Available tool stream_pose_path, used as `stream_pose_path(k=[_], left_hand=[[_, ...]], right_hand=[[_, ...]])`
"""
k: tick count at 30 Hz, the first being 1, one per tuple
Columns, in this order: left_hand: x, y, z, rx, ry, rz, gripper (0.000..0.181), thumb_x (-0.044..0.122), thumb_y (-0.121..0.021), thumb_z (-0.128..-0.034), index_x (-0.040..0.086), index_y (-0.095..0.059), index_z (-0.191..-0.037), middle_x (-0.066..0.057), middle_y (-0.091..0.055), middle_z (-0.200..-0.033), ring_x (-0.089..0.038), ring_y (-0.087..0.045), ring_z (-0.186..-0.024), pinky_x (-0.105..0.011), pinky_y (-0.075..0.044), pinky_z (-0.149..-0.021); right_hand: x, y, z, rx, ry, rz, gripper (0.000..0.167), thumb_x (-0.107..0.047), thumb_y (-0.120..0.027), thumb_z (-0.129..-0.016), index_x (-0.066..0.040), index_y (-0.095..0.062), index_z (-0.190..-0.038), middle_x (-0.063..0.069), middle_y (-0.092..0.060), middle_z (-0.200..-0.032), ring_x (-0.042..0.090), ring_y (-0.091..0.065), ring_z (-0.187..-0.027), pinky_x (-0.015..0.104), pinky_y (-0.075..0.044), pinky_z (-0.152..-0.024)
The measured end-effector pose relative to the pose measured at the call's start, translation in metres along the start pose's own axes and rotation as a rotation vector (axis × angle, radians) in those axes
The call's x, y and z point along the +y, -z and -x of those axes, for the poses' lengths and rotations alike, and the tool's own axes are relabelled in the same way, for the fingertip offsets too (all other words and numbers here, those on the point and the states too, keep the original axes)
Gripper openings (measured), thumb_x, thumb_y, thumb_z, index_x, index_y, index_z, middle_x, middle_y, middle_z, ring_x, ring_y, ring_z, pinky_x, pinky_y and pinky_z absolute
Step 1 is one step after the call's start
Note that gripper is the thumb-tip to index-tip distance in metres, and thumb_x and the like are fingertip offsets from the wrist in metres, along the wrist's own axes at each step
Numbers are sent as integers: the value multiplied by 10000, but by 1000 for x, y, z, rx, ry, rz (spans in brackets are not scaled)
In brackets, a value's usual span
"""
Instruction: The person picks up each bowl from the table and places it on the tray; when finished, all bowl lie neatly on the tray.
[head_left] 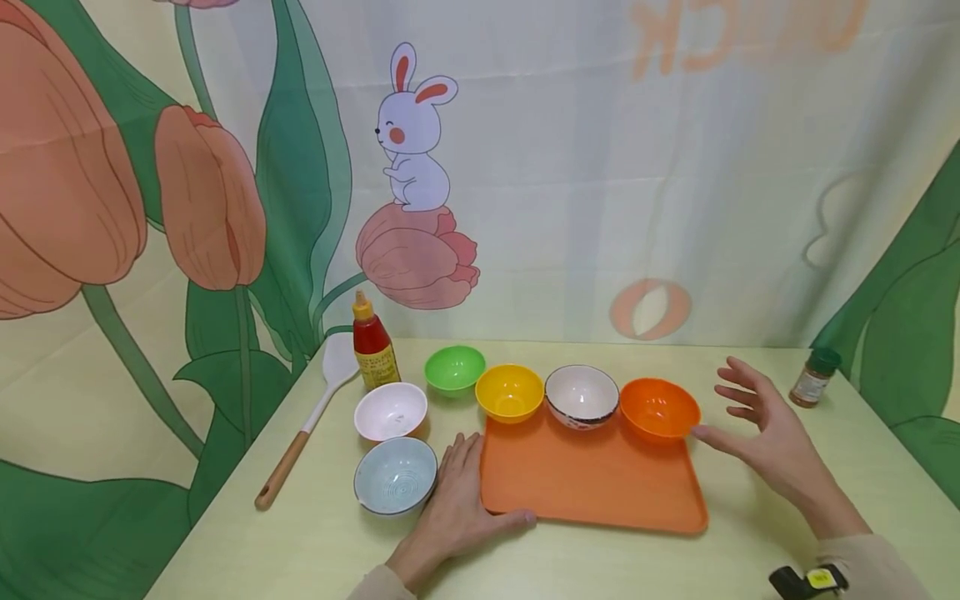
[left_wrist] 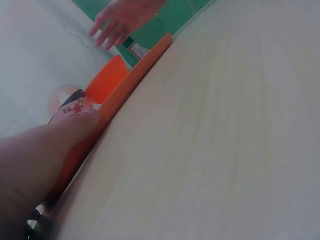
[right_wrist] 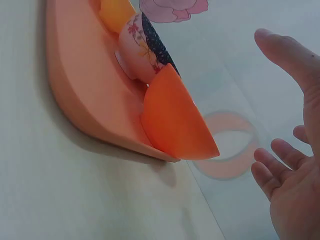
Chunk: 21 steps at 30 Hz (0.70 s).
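An orange tray (head_left: 592, 492) lies on the table, with a yellow bowl (head_left: 510, 398), a white flower-patterned bowl (head_left: 582, 402) and an orange bowl (head_left: 660, 412) in a row along its far side. My left hand (head_left: 459, 518) rests at the tray's near left corner. Its fingers stretch along the left edge, and the thumb (left_wrist: 80, 125) lies over the front rim. To the right of the orange bowl, my right hand (head_left: 772, 446) is raised with fingers spread and holds nothing. Its thumb is close to that bowl; in the right wrist view a gap separates them.
Left of the tray stand a grey-blue bowl (head_left: 395, 477), close to my left fingers, a white-lined bowl (head_left: 391, 412) and a green bowl (head_left: 455, 371). Behind them are a red sauce bottle (head_left: 375, 350) and a wooden-handled spatula (head_left: 303, 437). A green-capped spice jar (head_left: 814, 379) stands far right.
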<state>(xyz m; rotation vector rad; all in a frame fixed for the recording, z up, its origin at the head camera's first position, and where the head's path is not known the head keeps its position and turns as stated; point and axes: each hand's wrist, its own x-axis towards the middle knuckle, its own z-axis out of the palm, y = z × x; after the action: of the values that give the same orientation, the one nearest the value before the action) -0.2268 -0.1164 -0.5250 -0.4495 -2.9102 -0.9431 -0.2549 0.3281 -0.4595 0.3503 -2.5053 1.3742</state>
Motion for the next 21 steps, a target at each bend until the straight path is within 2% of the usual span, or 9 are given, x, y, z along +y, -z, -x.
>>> stream_pose_path(k=[2, 4, 10, 11, 14, 16, 18, 21], left_hand=[[-1, 0, 0, 1, 1, -2, 1361, 865, -810, -777, 62, -291, -1746, -193, -350, -1772, -433, -181, -1706, -585, -121, -1409], [-1, 0, 0, 1, 3, -5, 1360, 867, -809, -777, 66, -291, -1747, -189, -352, -1771, -430, -185, -1706, -586, -127, -1409], [-1, 0, 1, 2, 5, -2, 1351, 863, -811, -779, 73, -294, -1746, -187, -353, -1771, -433, -187, -1705, -596, -131, -1406], [-1, 0, 1, 3, 5, 0, 1350, 860, -813, -779, 73, -294, -1746, -187, -353, -1772, -433, -186, -1705, -597, -130, -1406], [-1, 1, 1, 3, 8, 2, 1358, 858, -818, -777, 68, -289, -1747, -186, -346, -1775, -429, -180, -1708, -597, -130, -1406], [-1, 0, 0, 3, 11, -1, 1369, 861, -820, -773, 61, -286, -1748, -189, -342, -1778, -423, -181, -1708, -593, -133, -1407], [-1, 0, 0, 3, 15, -2, 1378, 861, -822, -770, 54, -283, -1748, -194, -335, -1781, -419, -181, -1709, -591, -136, -1407], [-1, 0, 0, 2, 15, -4, 1383, 863, -822, -769, 51, -280, -1749, -199, -330, -1783, -418, -183, -1709, -587, -138, -1407]], right_hand=[[-2, 2, 6, 19, 8, -5, 1078, -182, -912, -958, -213, -223, -1787, 197, -446, -1661, 1, -530, -1356, 1, -447, -985], [-4, 2, 14, 29, 9, -14, 1058, -164, -907, -960, -206, -241, -1781, 162, -473, -1633, -68, -531, -1322, 10, -466, -985], [-5, -6, 36, 13, 0, -55, 1007, -122, -894, -967, -163, -280, -1765, -88, -535, -1552, -86, -580, -1290, 36, -503, -989], [-5, -9, 39, 4, -3, -64, 999, -110, -892, -965, -150, -288, -1760, -101, -536, -1546, -88, -587, -1288, 44, -510, -993], [-3, -17, 47, -31, -33, -79, 983, -109, -896, -961, -118, -305, -1747, 1, -547, -1567, -83, -607, -1278, 69, -532, -996], [-1, -22, 52, -70, -78, -65, 979, -160, -904, -964, -103, -311, -1740, 107, -542, -1598, -23, -636, -1286, 82, -544, -987], [0, -26, 57, -118, -136, -44, 985, -226, -906, -969, -88, -306, -1737, 197, -512, -1635, 117, -655, -1339, 97, -558, -973], [3, -31, 62, -186, -225, 11, 1007, -349, -906, -966, -86, -305, -1731, 219, -484, -1674, 340, -630, -1398, 170, -589, -980]])
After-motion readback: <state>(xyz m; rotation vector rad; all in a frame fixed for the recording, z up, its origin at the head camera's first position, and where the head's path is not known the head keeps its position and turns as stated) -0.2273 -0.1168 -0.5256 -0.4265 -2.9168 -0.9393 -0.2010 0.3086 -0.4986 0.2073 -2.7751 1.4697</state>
